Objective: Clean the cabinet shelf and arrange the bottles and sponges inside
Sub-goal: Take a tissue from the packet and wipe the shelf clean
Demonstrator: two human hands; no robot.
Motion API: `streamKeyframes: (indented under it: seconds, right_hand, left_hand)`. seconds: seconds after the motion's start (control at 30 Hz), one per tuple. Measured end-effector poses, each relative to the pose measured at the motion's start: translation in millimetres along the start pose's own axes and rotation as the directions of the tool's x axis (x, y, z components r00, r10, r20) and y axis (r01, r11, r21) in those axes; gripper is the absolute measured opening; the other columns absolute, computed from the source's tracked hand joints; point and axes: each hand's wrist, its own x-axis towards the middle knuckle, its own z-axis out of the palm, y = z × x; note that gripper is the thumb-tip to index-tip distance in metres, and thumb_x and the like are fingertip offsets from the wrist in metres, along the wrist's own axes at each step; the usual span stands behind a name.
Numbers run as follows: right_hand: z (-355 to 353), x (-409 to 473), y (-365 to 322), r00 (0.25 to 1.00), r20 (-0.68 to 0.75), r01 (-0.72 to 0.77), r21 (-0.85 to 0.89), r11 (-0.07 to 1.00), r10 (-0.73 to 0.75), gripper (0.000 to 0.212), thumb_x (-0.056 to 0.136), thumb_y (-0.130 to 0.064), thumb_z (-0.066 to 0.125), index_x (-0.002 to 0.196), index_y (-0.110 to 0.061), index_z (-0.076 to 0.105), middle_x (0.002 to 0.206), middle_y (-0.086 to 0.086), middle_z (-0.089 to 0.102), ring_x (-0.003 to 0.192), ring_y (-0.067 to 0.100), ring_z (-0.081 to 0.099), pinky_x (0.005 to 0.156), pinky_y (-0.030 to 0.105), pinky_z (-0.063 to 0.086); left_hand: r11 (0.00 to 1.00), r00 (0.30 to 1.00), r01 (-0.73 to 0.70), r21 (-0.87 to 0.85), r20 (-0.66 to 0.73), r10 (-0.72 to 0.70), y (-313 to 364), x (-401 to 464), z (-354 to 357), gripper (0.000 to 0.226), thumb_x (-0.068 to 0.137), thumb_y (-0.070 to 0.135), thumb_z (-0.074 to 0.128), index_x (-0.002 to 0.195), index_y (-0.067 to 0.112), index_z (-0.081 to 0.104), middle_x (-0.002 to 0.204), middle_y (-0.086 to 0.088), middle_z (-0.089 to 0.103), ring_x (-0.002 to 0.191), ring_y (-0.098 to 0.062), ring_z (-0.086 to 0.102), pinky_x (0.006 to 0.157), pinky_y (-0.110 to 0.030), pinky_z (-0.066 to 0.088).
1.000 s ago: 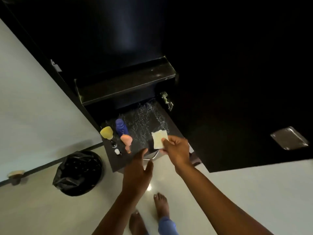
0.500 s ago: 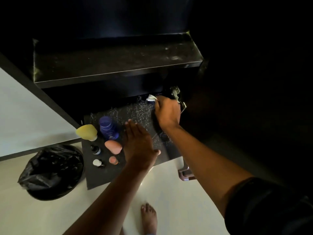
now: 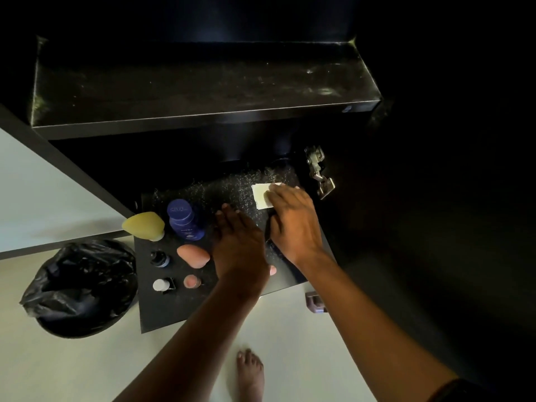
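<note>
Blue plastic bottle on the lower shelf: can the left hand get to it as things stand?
Probably yes. The left hand lies flat and empty on the black lower shelf, beside the blue plastic bottle; only the peach teardrop sponge sits close by, below the direct path.

Three bottles [image 3: 184,218], three sponges [image 3: 144,225], one wipe [image 3: 260,195], one bin [image 3: 79,287].

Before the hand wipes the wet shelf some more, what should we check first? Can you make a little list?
1. Right hand presses the pale square wipe flat: ok.
2. Left hand rests open on the black lower shelf, clear of the wipe: ok.
3. Blue plastic bottle stands upright, away from the wiping: ok.
4. Yellow teardrop sponge and peach teardrop sponge sit off the wet patch: ok.
5. Shelf wiped clean: not ok, droplets show.
6. Back corner: cannot tell, too dark.
</note>
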Motion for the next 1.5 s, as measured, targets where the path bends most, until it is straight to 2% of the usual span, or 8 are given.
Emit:
streamKeyframes:
  seconds: [0.23,0.43,0.6,0.73,0.87,1.03,1.23,1.5]
  right_hand:
    - [0,-6,5,0.997,0.078,-0.023,-0.061,0.998,0.028,0.054,0.093,-0.03,0.038,0.136,-0.012,0.066,0.148,0.007,0.06,0.14,0.021,0.052,0.129,0.042,0.017]
    - [2,42,1,0.994,0.036,-0.106,-0.053,0.993,0.108,0.046,0.096,-0.024,0.048,0.135,-0.007,0.064,0.147,0.012,0.06,0.14,0.024,0.051,0.128,0.042,0.023]
    - [-3,42,-22,0.985,0.172,-0.008,-0.003,1.0,0.008,0.048,0.098,-0.027,0.041,0.137,-0.01,0.063,0.151,0.01,0.056,0.145,0.021,0.047,0.129,0.045,0.018]
    - [-21,4,-21,0.967,0.153,-0.195,-0.056,0.979,0.202,0.041,0.095,-0.028,0.046,0.122,-0.012,0.072,0.131,0.007,0.07,0.125,0.022,0.063,0.13,0.039,0.016]
    - [-21,19,-14,0.928,0.13,-0.349,-0.032,0.937,0.35,0.035,0.097,-0.022,0.055,0.124,-0.004,0.066,0.128,0.015,0.065,0.125,0.033,0.059,0.121,0.04,0.035]
    - [4,63,-12,0.959,0.137,-0.255,0.031,0.966,0.249,0.065,0.095,-0.017,0.057,0.156,-0.003,0.038,0.161,0.02,0.037,0.153,0.034,0.03,0.129,0.044,0.018]
    - [-5,41,-14,0.962,0.274,-0.05,0.111,0.993,0.018,0.058,0.099,-0.012,0.05,0.156,-0.006,0.04,0.167,0.014,0.031,0.157,0.027,0.024,0.13,0.039,0.005]
    - [7,75,-10,0.93,0.176,-0.324,-0.016,0.946,0.322,0.065,0.105,-0.032,0.041,0.158,0.003,0.027,0.163,0.028,0.028,0.151,0.038,0.029,0.124,0.046,0.026]
  left_hand:
    - [0.999,1.0,-0.008,0.034,-0.02,0.009,0,-1,3,0.143,0.073,0.07,0.078,0.157,-0.01,-0.005,0.166,-0.036,-0.002,0.157,-0.047,0.008,0.128,-0.048,0.022]
    - [1.0,1.0,0.003,0.016,-0.003,-0.003,1,1,4,0.144,0.071,0.069,0.08,0.158,-0.008,-0.006,0.166,-0.036,-0.004,0.157,-0.047,0.006,0.127,-0.049,0.024]
    - [1.0,1.0,0.005,0.023,-0.014,-0.005,1,1,4,0.143,0.072,0.071,0.078,0.158,-0.007,-0.006,0.167,-0.035,-0.004,0.158,-0.046,0.006,0.127,-0.049,0.023]
    - [1.0,1.0,0.007,0.013,-0.017,-0.007,0,0,8,0.143,0.075,0.071,0.076,0.157,-0.009,-0.011,0.166,-0.036,-0.008,0.157,-0.048,0.002,0.128,-0.05,0.021]
    - [1.0,1.0,-0.004,0.016,0.001,0.004,0,-1,6,0.14,0.079,0.069,0.073,0.156,-0.011,-0.011,0.164,-0.038,-0.012,0.157,-0.049,-0.001,0.13,-0.05,0.014]
    - [0.999,1.0,0.005,0.036,0.004,-0.005,0,-3,5,0.137,0.081,0.065,0.074,0.156,-0.012,-0.011,0.164,-0.039,-0.01,0.157,-0.049,-0.001,0.129,-0.05,0.012]
    - [0.999,1.0,0.013,0.033,0.001,-0.013,1,-2,6,0.139,0.079,0.067,0.074,0.157,-0.01,-0.011,0.165,-0.037,-0.011,0.157,-0.048,0.0,0.129,-0.05,0.014]
    - [0.999,1.0,-0.003,0.039,-0.002,0.003,2,-2,4,0.139,0.08,0.068,0.072,0.155,-0.012,-0.013,0.164,-0.039,-0.012,0.157,-0.049,0.0,0.129,-0.049,0.017]
